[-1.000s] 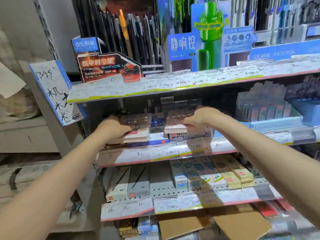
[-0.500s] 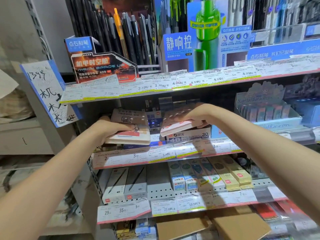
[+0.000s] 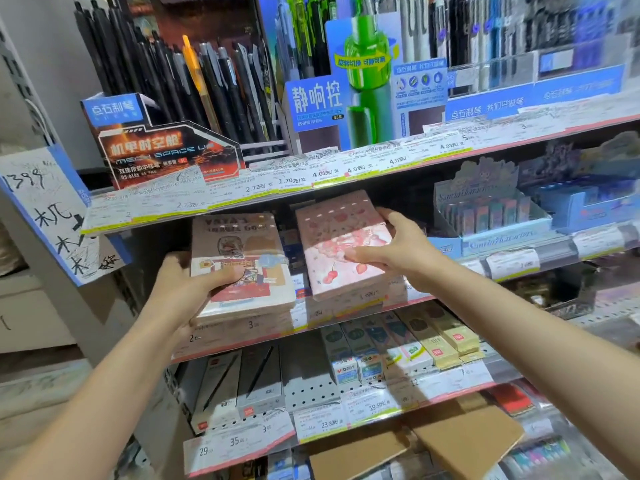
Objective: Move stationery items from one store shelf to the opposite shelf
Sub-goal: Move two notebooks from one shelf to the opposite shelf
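Observation:
My left hand (image 3: 188,289) grips a beige notebook pack (image 3: 242,265) with a brown-and-red cartoon cover, thumb on top and fingers under its left edge. My right hand (image 3: 394,251) holds a pink notebook pack (image 3: 339,244) printed with cherries, thumb across the cover and fingers round its right side. Both packs are tilted up toward me, out in front of the middle shelf (image 3: 346,308) and its price strip.
The upper shelf (image 3: 311,174) carries black pens (image 3: 194,81) in a display box and a blue-green pen display (image 3: 367,71). Eraser boxes (image 3: 485,216) stand to the right. Below are pencil boxes (image 3: 415,341), flat grey boxes (image 3: 239,382) and cardboard (image 3: 450,441). A handwritten sign (image 3: 52,213) hangs left.
Both hands have drawn the two notebook packs out from the middle shelf and tilted them up, so their covers face me. The view has moved closer to the shelves.

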`<state>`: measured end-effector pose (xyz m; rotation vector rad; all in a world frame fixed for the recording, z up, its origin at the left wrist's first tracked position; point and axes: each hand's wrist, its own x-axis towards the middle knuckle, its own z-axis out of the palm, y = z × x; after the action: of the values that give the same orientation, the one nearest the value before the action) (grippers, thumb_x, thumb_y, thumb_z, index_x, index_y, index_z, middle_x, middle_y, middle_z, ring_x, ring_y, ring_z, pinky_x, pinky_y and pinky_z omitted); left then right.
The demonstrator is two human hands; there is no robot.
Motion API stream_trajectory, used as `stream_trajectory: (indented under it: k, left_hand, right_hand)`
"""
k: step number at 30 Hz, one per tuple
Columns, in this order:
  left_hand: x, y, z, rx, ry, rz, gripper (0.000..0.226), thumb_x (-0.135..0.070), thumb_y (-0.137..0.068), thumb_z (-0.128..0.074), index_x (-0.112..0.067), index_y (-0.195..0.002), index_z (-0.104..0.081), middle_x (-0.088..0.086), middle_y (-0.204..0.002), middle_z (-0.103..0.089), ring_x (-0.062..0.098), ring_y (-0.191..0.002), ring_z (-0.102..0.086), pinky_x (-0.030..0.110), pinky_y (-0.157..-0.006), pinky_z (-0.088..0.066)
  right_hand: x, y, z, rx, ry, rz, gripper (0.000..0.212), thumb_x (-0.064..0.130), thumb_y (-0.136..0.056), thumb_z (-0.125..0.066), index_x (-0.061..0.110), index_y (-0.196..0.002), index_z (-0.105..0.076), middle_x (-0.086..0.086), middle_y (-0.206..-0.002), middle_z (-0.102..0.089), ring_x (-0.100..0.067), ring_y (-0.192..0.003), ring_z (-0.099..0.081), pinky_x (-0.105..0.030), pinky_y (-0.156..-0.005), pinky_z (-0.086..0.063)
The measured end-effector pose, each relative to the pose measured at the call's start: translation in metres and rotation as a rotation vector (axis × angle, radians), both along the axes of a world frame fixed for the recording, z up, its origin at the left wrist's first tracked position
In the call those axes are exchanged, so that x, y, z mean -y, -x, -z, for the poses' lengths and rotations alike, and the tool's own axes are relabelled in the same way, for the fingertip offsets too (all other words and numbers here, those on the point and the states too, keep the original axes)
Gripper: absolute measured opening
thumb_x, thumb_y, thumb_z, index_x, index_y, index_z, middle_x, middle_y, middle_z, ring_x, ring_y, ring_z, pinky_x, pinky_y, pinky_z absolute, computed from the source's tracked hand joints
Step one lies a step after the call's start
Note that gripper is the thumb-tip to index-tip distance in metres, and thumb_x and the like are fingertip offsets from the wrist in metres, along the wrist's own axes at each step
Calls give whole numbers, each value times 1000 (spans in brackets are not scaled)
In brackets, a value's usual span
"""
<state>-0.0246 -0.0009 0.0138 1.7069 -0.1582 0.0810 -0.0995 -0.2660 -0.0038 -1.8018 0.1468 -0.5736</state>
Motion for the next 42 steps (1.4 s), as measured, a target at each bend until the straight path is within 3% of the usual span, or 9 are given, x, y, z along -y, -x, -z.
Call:
stream_trajectory:
  k: [3,6,9,12,18,26,30,38,42]
  left_hand:
    - [5,12,-3,27,41,86,68,-11,-57,-82,-12,-113,-42,15,-104,-66,26,-78,-67,36,-64,-54]
    - [16,24,-1,34,20,189,80,-20,-42,-81,-10,-113,-45,15,-102,-68,27,-76,-70,39,-69,-56]
    - [36,39,3,21,46,295,76,-13,-48,-77,-9,-117,-46,11,-94,-69,16,-57,-71,26,-46,-55]
    - [60,51,6,-4,53,382,80,-17,-44,-80,-11,-116,-46,10,-92,-68,12,-53,-70,22,-40,-52]
    - [125,71,13,-30,48,502,66,-9,-59,-78,-11,-117,-46,11,-93,-70,16,-55,-71,27,-46,-56]
    - [248,139,25,-20,66,689,70,-9,-51,-78,-11,-113,-46,11,-89,-71,22,-66,-69,33,-63,-56]
    - [322,183,34,-26,97,792,55,0,-61,-76,-14,-105,-47,-2,-64,-75,13,-52,-69,27,-51,-58]
    - [462,284,55,-62,148,1042,44,4,-62,-73,-6,-102,-57,8,-85,-74,13,-59,-70,22,-56,-58]
    - [523,321,60,-103,146,1155,60,-1,-48,-78,0,-106,-60,17,-97,-72,18,-64,-71,28,-61,-60]
  right_hand:
    - [5,17,7,37,-98,-5,96,24,-54,-88,19,-136,-39,0,-121,-60,-22,-103,-64,-41,-88,-56]
    - [12,39,13,111,-184,-22,70,9,-61,-84,23,-120,-48,5,-108,-63,-14,-93,-66,-24,-72,-59]
    - [22,62,18,137,-243,2,67,4,-63,-81,23,-119,-48,1,-105,-66,-15,-87,-68,-20,-62,-57]
    - [36,85,24,139,-259,66,76,7,-61,-83,26,-124,-45,1,-104,-66,-17,-89,-69,-26,-71,-59]
    - [82,146,34,198,-323,203,76,1,-62,-81,29,-121,-43,5,-94,-66,-8,-72,-70,-25,-67,-60]
    - [161,258,46,203,-292,415,85,11,-57,-85,27,-129,-43,7,-113,-60,-11,-98,-66,-28,-75,-59]
    - [210,327,48,184,-262,507,89,20,-50,-86,31,-127,-43,7,-111,-61,-15,-99,-66,-36,-80,-58]
    - [306,460,55,209,-286,652,80,11,-55,-83,28,-122,-43,-1,-119,-59,-20,-100,-66,-22,-64,-59]
    - [348,508,64,213,-290,763,98,18,-40,-88,28,-126,-42,-3,-123,-60,-22,-103,-65,-33,-79,-59]
